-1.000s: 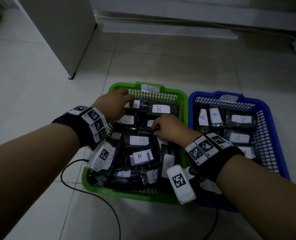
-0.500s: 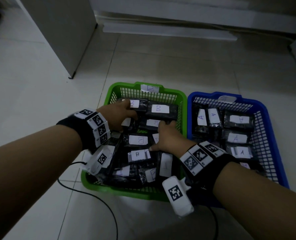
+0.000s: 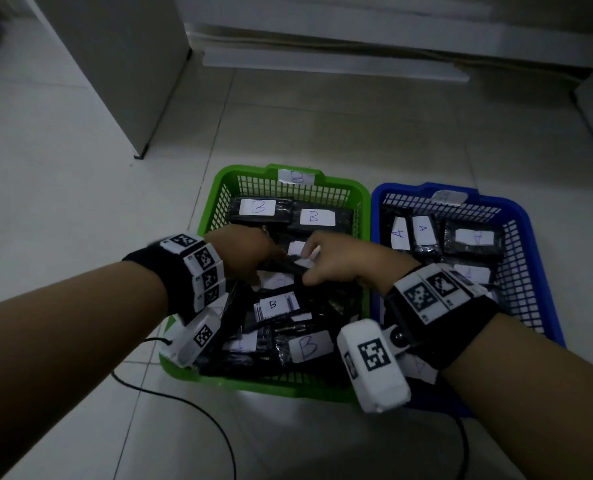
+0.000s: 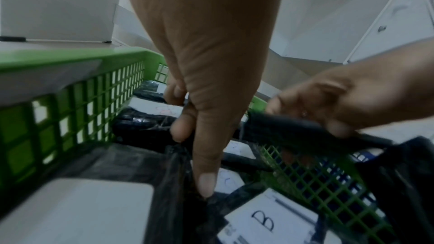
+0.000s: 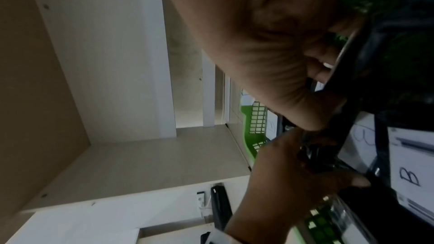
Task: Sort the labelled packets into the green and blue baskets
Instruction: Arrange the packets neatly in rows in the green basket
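Observation:
The green basket [image 3: 215, 202] marked B holds several black packets with white B labels [image 3: 313, 216]. The blue basket [image 3: 530, 230] beside it on the right holds packets labelled A [image 3: 423, 230]. Both hands meet over the middle of the green basket. My left hand [image 3: 250, 251] and right hand [image 3: 336, 261] each grip an end of one black packet [image 3: 289, 266], raised a little above the pile. In the left wrist view the right hand's fingers [image 4: 333, 123] pinch that packet [image 4: 293, 131]. Its label is hidden.
The baskets stand side by side on a pale tiled floor. A grey cabinet [image 3: 115, 64] stands at the back left and a low ledge [image 3: 322, 60] runs along the back. A black cable [image 3: 191, 407] loops on the floor in front of the green basket.
Both hands have drawn together at the middle of the green basket. The right hand left the pile's near side and now grips a black packet with the left hand.

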